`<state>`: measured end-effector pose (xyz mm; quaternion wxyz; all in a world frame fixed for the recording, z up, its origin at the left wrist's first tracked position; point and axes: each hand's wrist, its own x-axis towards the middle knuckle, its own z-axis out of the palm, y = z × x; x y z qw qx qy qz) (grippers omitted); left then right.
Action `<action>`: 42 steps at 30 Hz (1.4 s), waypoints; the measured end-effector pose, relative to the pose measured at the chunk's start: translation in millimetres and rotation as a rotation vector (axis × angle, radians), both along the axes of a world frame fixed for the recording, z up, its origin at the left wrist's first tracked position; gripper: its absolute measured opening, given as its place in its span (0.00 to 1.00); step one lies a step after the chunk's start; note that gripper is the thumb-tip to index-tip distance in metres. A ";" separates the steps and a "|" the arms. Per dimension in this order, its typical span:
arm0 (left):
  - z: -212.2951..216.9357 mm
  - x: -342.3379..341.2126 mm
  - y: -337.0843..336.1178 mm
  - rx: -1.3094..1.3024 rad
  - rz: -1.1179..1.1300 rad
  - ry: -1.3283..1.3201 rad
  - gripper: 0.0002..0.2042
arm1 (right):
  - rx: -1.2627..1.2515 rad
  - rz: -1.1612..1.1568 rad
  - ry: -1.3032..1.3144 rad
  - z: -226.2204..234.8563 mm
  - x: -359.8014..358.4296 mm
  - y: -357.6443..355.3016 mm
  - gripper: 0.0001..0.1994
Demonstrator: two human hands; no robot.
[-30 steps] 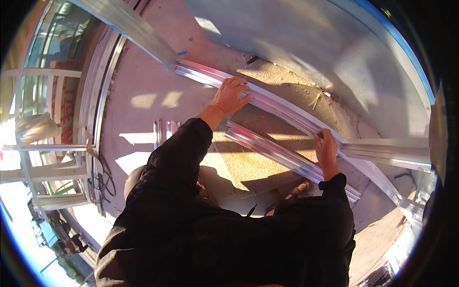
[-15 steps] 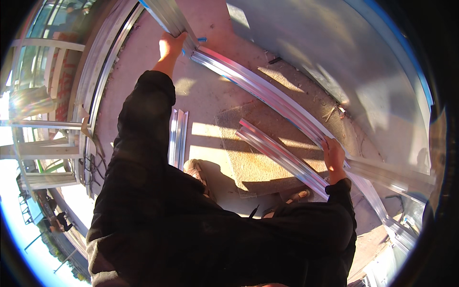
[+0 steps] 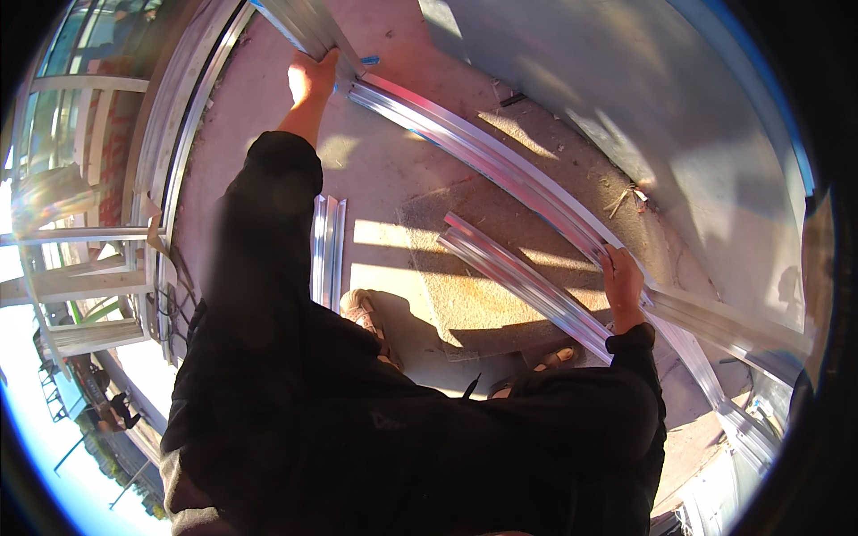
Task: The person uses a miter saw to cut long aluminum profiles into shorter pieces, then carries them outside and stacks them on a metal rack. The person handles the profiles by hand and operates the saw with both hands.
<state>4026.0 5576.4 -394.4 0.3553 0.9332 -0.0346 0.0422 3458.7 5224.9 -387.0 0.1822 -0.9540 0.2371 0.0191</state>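
A silvery aluminium frame (image 3: 483, 156) spans the view from upper left to lower right, its long rail slanting across in front of me. At its upper-left corner, my left hand (image 3: 311, 79) is closed around the side profile (image 3: 304, 27), where bits of blue film show. Farther along, my right hand (image 3: 623, 277) grips the long rail, near where another metal bar (image 3: 733, 326) runs off to the right. The fingers' far sides are partly hidden behind the metal. Both arms reach outward in dark sleeves.
Between my feet and the rail lies a loose metal profile (image 3: 523, 286) over a tan mat (image 3: 447, 313). Shorter profiles (image 3: 329, 250) stand left of my shoe (image 3: 362, 313). A large grey panel (image 3: 643, 107) fills the far right, and a window frame (image 3: 89, 83) borders the left.
My left hand and the frame's upper-left corner sit slightly farther left and up in the picture. The right hand keeps its grip on the rail, almost unmoved.
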 end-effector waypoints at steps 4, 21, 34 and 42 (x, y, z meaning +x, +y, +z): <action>-14.9 -1.4 11.3 -0.115 -0.102 -0.019 0.34 | 0.038 -0.001 -0.089 9.8 3.2 6.9 0.11; -14.6 -214.5 -135.2 0.082 -1.288 -0.203 0.11 | -0.110 -0.014 -0.301 -3.2 -4.6 10.3 0.07; -39.3 -248.2 -154.5 0.121 -1.249 -0.011 0.08 | -0.087 -0.071 -0.366 -5.3 -8.2 7.5 0.06; -49.6 -255.2 -148.9 -0.025 -1.241 0.092 0.10 | 1.032 -1.369 -0.184 -5.7 -85.9 28.9 0.21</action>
